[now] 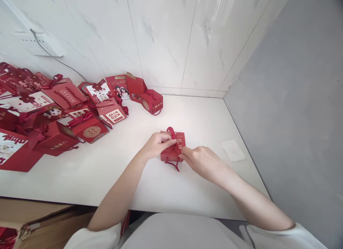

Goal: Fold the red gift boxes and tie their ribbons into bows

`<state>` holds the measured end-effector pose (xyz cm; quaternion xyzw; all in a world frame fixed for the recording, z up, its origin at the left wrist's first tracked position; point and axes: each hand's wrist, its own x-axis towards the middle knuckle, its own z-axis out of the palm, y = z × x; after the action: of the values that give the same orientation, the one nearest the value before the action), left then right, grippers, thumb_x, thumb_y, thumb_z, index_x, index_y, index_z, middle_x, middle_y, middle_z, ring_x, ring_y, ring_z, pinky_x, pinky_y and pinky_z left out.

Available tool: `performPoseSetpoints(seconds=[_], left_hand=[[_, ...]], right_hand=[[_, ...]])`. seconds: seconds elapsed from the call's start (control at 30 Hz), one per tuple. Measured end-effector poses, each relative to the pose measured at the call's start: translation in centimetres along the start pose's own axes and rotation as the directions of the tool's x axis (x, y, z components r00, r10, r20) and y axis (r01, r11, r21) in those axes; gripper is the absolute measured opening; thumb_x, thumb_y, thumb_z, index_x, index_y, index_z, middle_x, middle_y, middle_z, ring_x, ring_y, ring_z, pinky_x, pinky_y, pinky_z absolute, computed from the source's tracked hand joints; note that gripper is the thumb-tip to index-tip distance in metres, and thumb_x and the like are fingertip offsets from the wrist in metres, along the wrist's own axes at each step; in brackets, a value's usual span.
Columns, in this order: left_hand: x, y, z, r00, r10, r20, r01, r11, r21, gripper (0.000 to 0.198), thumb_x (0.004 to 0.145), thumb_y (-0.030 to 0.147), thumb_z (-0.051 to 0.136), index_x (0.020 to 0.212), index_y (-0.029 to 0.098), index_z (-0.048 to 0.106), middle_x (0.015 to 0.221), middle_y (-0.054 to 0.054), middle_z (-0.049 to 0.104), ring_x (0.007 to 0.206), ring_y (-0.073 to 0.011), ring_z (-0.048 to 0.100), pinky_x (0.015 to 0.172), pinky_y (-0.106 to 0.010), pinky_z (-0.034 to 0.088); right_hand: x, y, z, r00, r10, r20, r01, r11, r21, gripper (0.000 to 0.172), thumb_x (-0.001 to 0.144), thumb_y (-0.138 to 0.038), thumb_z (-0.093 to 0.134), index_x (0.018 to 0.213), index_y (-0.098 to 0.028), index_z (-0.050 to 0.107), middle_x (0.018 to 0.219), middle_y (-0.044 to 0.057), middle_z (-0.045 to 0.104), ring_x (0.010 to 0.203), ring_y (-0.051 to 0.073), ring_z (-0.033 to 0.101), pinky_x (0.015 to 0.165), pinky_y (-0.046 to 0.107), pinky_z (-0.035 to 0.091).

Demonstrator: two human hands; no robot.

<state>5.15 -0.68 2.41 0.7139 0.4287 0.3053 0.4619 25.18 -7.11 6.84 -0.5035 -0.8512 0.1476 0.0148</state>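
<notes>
A small red gift box (180, 142) with gold print sits on the white table (150, 177) in front of me. A red ribbon (171, 133) loops up over its top, and another strand hangs off its near side. My left hand (157, 143) rests on the box's left side with fingers pinched on the ribbon. My right hand (202, 160) is at the box's near right corner, its fingers closed on the ribbon there.
Several red gift boxes and bags (53, 116) are piled at the left of the table, with one small red box (152, 101) near the back wall. A white paper slip (232, 150) lies at the right. A cardboard box (40, 222) stands below the table's front edge.
</notes>
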Motion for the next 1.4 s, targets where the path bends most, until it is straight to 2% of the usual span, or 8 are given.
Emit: performPoseSetpoints(seconds=[0.1, 0.23, 0.33, 0.43, 0.53, 0.9, 1.2, 1.4], left_hand=[[0.1, -0.2, -0.1, 0.998, -0.003, 0.059, 0.005, 1.0, -0.019, 0.038, 0.086, 0.048, 0.063, 0.064, 0.017, 0.062, 0.065, 0.0, 0.066, 0.071, -0.0178, 0.065, 0.086, -0.039, 0.052], [0.1, -0.7, -0.3, 0.994, 0.075, 0.075, -0.079, 0.996, 0.043, 0.023, 0.089, 0.04, 0.061, 0.08, 0.019, 0.068, 0.08, 0.0, 0.073, 0.076, -0.0157, 0.068, 0.113, -0.05, 0.034], [-0.1, -1.0, -0.3, 0.986, 0.151, 0.068, -0.16, 0.975, 0.154, 0.019, 0.09, 0.036, 0.059, 0.083, 0.021, 0.067, 0.08, 0.002, 0.072, 0.076, -0.0145, 0.066, 0.121, -0.054, 0.018], [-0.2, -1.1, 0.0, 0.97, 0.244, 0.027, -0.244, 0.945, 0.219, 0.014, 0.091, 0.029, 0.056, 0.087, 0.021, 0.067, 0.096, -0.002, 0.069, 0.086, -0.016, 0.065, 0.113, -0.048, 0.037], [-0.2, -1.4, 0.5, 0.937, 0.34, -0.08, -0.312, 0.917, 0.249, 0.014, 0.091, 0.023, 0.056, 0.095, 0.019, 0.068, 0.119, -0.01, 0.059, 0.099, -0.0185, 0.064, 0.088, -0.035, 0.055], [0.0, -3.2, 1.5, 0.816, 0.507, -0.277, -0.45, 0.859, 0.246, 0.013, 0.085, 0.018, 0.069, 0.092, 0.024, 0.077, 0.106, -0.007, 0.056, 0.103, -0.019, 0.062, 0.095, -0.04, 0.055], [-0.1, -3.2, 1.5, 0.837, 0.483, -0.255, -0.434, 0.872, 0.228, 0.012, 0.085, 0.02, 0.069, 0.091, 0.024, 0.078, 0.111, -0.008, 0.057, 0.104, -0.0198, 0.063, 0.089, -0.038, 0.057], [-0.2, -3.3, 1.7, 0.851, 0.43, -0.301, -0.388, 0.902, 0.191, 0.009, 0.085, 0.025, 0.068, 0.083, 0.021, 0.076, 0.112, -0.008, 0.057, 0.092, -0.0188, 0.066, 0.086, -0.04, 0.059]], right_hand=[[-0.6, -0.2, -0.7, 0.997, -0.079, 0.022, 0.077, 0.994, 0.083, 0.03, 0.096, -0.029, 0.052, 0.068, -0.021, 0.056, 0.055, -0.001, 0.054, 0.046, 0.014, 0.045, 0.048, 0.027, 0.026], [1.4, 1.3, 0.1, 0.962, 0.065, -0.266, 0.033, 0.938, 0.346, 0.024, 0.1, -0.028, 0.042, 0.088, -0.021, 0.061, 0.087, 0.005, 0.066, 0.067, 0.016, 0.059, 0.06, 0.028, 0.042], [3.7, 2.9, 1.7, 0.939, 0.052, -0.341, 0.139, 0.848, 0.512, 0.022, 0.098, -0.02, 0.042, 0.1, -0.022, 0.064, 0.101, 0.007, 0.067, 0.086, 0.017, 0.064, 0.073, 0.029, 0.049], [4.9, 4.0, 2.6, 0.942, 0.038, -0.334, 0.191, 0.756, 0.625, 0.024, 0.096, -0.021, 0.046, 0.112, -0.025, 0.063, 0.096, 0.003, 0.069, 0.084, 0.015, 0.064, 0.076, 0.029, 0.05], [5.1, 4.3, 2.9, 0.958, 0.083, -0.276, 0.15, 0.675, 0.722, 0.029, 0.093, -0.026, 0.052, 0.121, -0.026, 0.058, 0.084, -0.001, 0.068, 0.068, 0.013, 0.06, 0.068, 0.028, 0.049], [5.5, 4.8, 3.5, 0.975, 0.018, -0.224, 0.173, 0.572, 0.802, 0.015, 0.084, -0.029, 0.062, 0.089, -0.022, 0.074, 0.086, 0.002, 0.069, 0.065, 0.012, 0.052, 0.061, 0.026, 0.042], [5.6, 4.9, 2.5, 0.99, 0.004, -0.143, 0.116, 0.562, 0.819, 0.007, 0.073, -0.019, 0.06, 0.077, -0.018, 0.067, 0.075, -0.002, 0.064, 0.061, 0.011, 0.046, 0.06, 0.026, 0.038], [5.3, 4.9, 1.6, 0.996, 0.011, -0.091, 0.076, 0.455, 0.887, 0.012, 0.084, -0.027, 0.051, 0.075, -0.02, 0.055, 0.075, -0.002, 0.054, 0.069, 0.014, 0.048, 0.066, 0.028, 0.039]])
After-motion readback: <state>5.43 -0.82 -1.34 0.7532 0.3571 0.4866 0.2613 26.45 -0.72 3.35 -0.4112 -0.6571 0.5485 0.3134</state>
